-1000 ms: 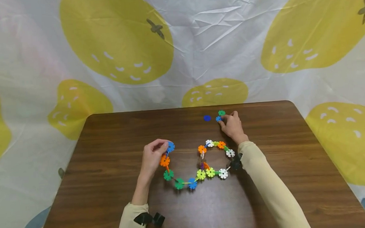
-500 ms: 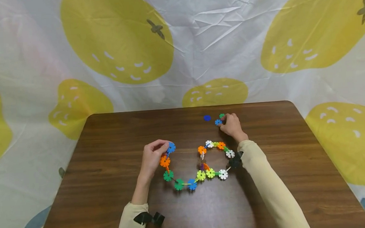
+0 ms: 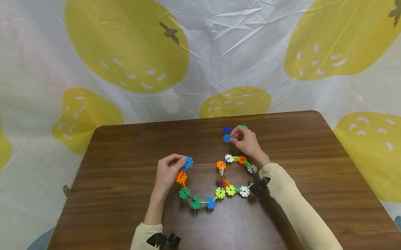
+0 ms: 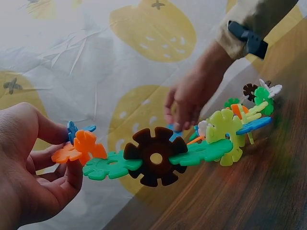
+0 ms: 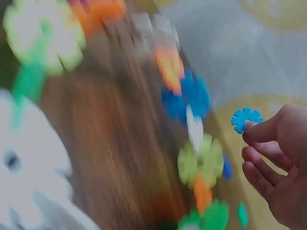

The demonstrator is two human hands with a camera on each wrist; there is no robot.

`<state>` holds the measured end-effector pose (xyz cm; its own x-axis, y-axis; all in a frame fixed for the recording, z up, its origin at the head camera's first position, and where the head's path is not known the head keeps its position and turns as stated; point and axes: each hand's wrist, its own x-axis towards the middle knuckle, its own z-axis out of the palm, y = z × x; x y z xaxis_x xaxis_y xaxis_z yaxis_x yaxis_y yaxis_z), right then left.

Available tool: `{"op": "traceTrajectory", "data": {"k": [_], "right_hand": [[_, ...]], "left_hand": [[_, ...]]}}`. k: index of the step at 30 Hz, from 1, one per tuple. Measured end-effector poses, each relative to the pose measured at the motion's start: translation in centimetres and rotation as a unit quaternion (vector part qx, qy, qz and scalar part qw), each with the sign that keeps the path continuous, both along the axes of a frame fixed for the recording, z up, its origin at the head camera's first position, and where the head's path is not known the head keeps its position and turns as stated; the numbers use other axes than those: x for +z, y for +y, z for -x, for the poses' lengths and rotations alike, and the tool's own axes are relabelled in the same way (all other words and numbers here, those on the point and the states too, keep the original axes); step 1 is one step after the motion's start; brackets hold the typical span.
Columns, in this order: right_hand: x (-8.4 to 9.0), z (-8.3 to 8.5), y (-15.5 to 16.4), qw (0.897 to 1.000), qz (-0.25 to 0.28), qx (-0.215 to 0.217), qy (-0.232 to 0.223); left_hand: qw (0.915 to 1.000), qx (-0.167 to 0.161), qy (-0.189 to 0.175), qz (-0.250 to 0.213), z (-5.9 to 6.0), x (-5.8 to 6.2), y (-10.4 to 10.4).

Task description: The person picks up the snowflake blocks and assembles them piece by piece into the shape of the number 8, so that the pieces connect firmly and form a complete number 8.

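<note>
Head view: notched plastic discs form a chain (image 3: 219,180) on the wood-grain worktop (image 3: 121,151).
Left hand (image 3: 167,171): fingers pinch the chain's end.
Right hand (image 3: 246,141): beyond the chain, fingers pinch a blue disc (image 3: 227,138).

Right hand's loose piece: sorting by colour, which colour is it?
Light blue, clearest in the right wrist view.

disc chain (image 3: 219,180) mid-table, bare wood (image 3: 324,179) right

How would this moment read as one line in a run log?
left hand: grips end of snowflake-disc chain | right hand: pinches loose light-blue disc | dark-blue disc: on table
</note>
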<state>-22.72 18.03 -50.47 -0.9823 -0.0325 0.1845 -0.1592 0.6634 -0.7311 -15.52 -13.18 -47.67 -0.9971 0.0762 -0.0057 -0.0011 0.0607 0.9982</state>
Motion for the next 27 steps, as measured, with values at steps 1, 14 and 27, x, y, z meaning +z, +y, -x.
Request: {"op": "traceTrajectory", "data": {"k": [1,14,27], "right_hand": [[0.3,-0.4,-0.6,1.0,0.01,0.012,0.006],[4.2,-5.5,-7.6,0.981,0.086,0.155,0.077],[4.3,-6.7,-9.9,0.965,0.059,0.2,0.159]], "left_hand": [[1.0,0.001,0.0,-0.001,0.0,0.0,0.0],[0.9999,0.002,0.009,-0.008,0.0,0.0,0.2],[0.9995,0.006,0.004,-0.029,-0.1,0.1,0.4]]}}
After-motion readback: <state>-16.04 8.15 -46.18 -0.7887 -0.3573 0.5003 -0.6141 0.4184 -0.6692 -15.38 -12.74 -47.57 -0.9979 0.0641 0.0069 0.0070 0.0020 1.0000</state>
